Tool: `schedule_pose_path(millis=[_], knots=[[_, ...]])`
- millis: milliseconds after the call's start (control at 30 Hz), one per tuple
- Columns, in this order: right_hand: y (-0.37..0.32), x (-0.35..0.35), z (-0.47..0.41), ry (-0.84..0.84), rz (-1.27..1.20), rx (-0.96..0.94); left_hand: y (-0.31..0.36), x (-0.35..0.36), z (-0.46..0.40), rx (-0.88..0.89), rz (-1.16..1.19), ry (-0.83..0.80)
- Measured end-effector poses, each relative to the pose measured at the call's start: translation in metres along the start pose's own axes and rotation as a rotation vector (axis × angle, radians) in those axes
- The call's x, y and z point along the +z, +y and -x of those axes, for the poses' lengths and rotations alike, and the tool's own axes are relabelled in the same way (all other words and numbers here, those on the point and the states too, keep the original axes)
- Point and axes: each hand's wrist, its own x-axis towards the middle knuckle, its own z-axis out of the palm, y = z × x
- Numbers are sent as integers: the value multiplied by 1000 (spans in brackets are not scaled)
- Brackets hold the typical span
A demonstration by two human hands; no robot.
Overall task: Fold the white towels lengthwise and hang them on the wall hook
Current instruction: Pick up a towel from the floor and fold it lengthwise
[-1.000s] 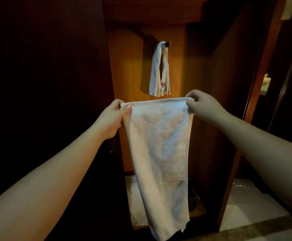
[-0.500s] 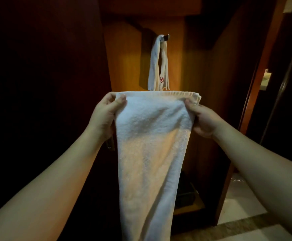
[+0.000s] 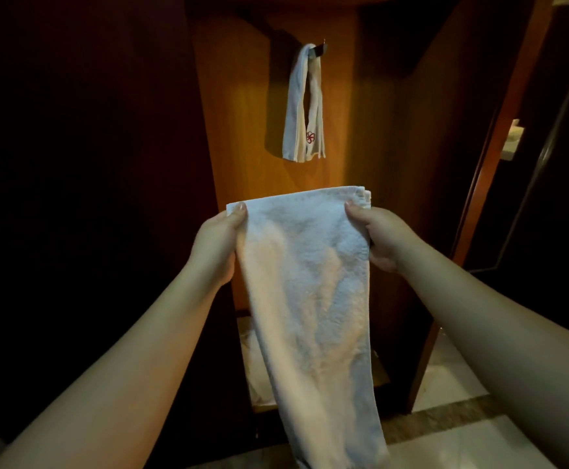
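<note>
I take the wall hook (image 3: 320, 50) as my landmark. Far left of it I see only a dark, flat wooden panel (image 3: 83, 198). Below and left of the hook, my left hand (image 3: 217, 247) pinches the top left corner of the white towel (image 3: 306, 292), thumb on the near face. The towel is thick looped terry, folded into a long band that narrows as it hangs straight down, well below the hook. From the hook itself a second towel (image 3: 305, 106) hangs doubled in a slim loop, a small red emblem near its lower end, against smooth amber wood. Below and right of the hook, my right hand (image 3: 383, 236) grips the layered right corner. Lower right lies pale, glossy tile floor (image 3: 452, 384) with a darker band.
</note>
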Motion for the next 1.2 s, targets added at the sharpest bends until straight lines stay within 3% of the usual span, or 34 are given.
schedule_pose_path(millis=[200, 333, 533, 767, 900, 1000, 1067, 1200], knots=[[47, 27, 29, 383, 346, 10, -36, 26, 28, -110, -36, 220], [73, 60, 47, 348, 579, -108, -50, 51, 52, -148, -23, 275], [82, 78, 56, 112, 573, -156, -46, 63, 71, -127, -133, 36], [67, 82, 60, -61, 570, -190, -23, 53, 75, -239, 34, -275], [64, 87, 57, 52, 604, -345, -11, 43, 68, -302, 122, -412], [54, 84, 51, 152, 608, -313, -3, 34, 61, -315, 172, -479], [43, 78, 42, 152, 621, -302, -1, 29, 53, -246, 93, -398], [20, 69, 25, 85, 572, -305, -3, 15, 38, 151, -195, 63]])
